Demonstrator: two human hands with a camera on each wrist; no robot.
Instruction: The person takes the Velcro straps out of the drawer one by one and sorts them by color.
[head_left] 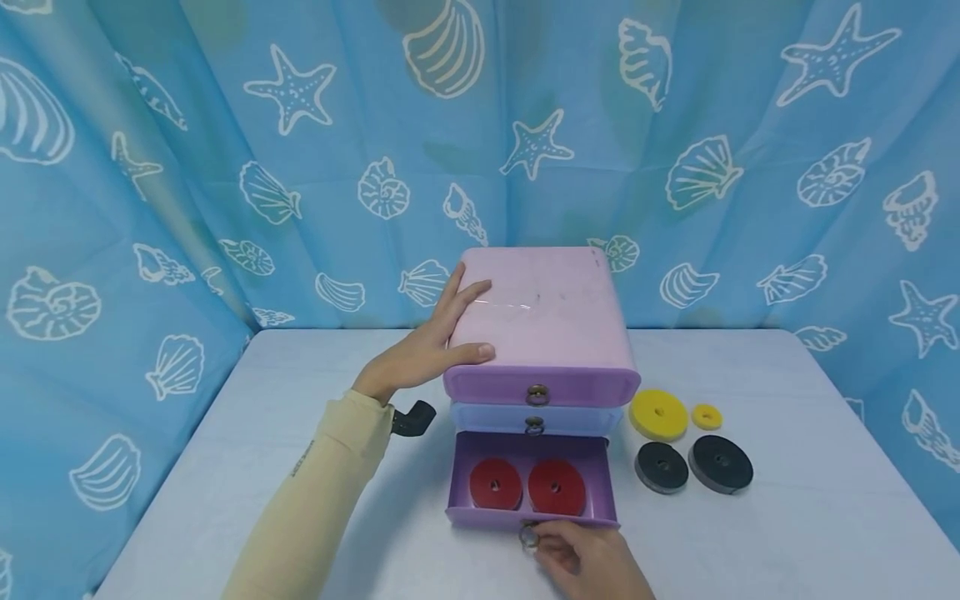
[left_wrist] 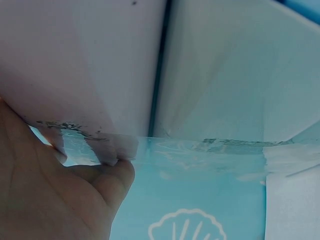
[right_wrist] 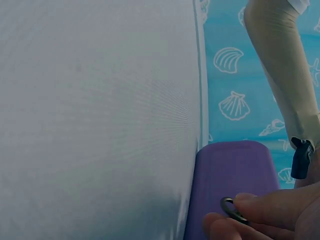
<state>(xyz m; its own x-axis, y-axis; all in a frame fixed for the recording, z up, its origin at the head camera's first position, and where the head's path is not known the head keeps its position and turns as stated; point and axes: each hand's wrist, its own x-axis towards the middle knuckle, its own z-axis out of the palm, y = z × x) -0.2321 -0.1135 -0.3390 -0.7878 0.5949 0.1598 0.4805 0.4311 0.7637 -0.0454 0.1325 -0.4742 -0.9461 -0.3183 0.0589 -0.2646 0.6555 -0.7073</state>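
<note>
Your right hand (head_left: 596,562) pinches the metal ring pull (head_left: 528,536) of the purple bottom drawer (head_left: 487,519), thumb and fingers drawn together with the ring caught between them. From those fingers the drawer lies at 12 o'clock, jutting from the pink-topped cabinet (head_left: 551,321), its front panel running long from 9 to 3 and its sliding line, by the look of it, from 12 to 6. Your left hand (head_left: 427,346), farther off toward 11 o'clock, rests spread over the cabinet's upper left edge, its fingers well apart and wrapped around nothing. Inside the drawer, two red discs (head_left: 495,472) (head_left: 556,475) sit side by side, close behind the front panel. Two black discs (head_left: 660,479) (head_left: 722,479) lie apart from the drawer at 3 o'clock, with two yellow discs (head_left: 648,421) (head_left: 707,412) toward 2. The white surface (head_left: 810,542) offers room at 9 and 6 o'clock; its near edge is out of the head view.
</note>
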